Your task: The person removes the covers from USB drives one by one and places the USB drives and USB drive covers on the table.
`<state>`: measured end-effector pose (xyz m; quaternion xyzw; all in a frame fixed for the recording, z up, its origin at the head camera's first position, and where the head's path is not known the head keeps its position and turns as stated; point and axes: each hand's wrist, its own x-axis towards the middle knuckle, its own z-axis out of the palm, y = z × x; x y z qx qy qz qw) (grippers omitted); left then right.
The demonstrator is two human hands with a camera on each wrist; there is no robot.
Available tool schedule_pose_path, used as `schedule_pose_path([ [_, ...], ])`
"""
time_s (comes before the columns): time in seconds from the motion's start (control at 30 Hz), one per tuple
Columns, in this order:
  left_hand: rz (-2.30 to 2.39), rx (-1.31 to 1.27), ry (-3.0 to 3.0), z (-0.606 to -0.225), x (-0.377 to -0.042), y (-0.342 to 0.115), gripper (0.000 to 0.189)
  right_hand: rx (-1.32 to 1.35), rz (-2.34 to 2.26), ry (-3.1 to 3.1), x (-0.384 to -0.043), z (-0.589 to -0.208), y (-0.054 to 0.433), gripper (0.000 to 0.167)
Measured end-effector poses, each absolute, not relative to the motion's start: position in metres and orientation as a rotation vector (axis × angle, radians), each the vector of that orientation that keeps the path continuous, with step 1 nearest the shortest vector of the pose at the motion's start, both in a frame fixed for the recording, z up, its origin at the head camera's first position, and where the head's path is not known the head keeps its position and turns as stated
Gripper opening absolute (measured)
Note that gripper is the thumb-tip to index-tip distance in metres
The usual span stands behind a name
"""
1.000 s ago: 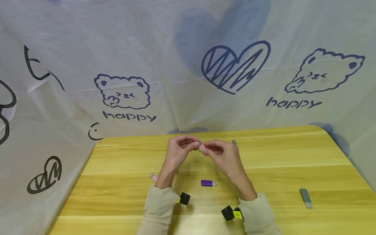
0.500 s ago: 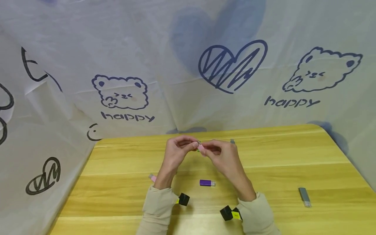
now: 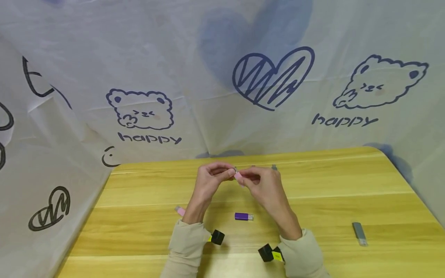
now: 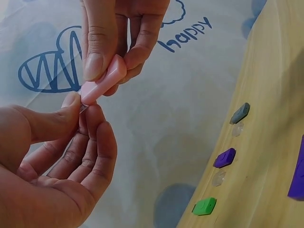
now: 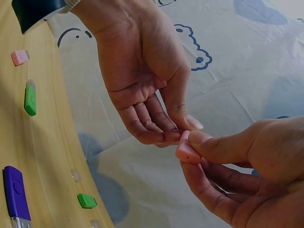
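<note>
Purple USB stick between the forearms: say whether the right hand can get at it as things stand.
Probably not yet: the right hand pinches a pink USB stick, with the left hand at its other end. Once freed, likely yes; nothing covers the purple USB stick.

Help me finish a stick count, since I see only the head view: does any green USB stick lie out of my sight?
Observer: Yes. In the left wrist view, to the lower right of the held pink USB stick, a green USB stick lies on the table.

Operator: Is that the only green one?

Observer: No. The right wrist view also shows a second green USB stick, lying near the loose pink USB stick but not touching it.
</note>
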<state>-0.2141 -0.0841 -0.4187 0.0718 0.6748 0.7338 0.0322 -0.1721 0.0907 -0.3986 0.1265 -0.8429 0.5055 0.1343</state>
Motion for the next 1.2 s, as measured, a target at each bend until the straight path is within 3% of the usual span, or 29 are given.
schedule_pose_path([
  [0.4,2.407,0.069,2.062,-0.417,-0.217,-0.106,0.011,0.270,1.436,-2.551,-0.170,-0.393,0.090,0.011],
  [0.73,2.345,0.223,2.092,-0.406,-0.219,-0.117,0.010,0.256,1.399,-2.604,-0.178,-0.393,0.103,0.018],
  [1.2,2.311,0.279,2.031,-0.406,-0.221,-0.129,0.007,-0.034,1.416,-2.688,-0.199,-0.413,0.169,0.019],
])
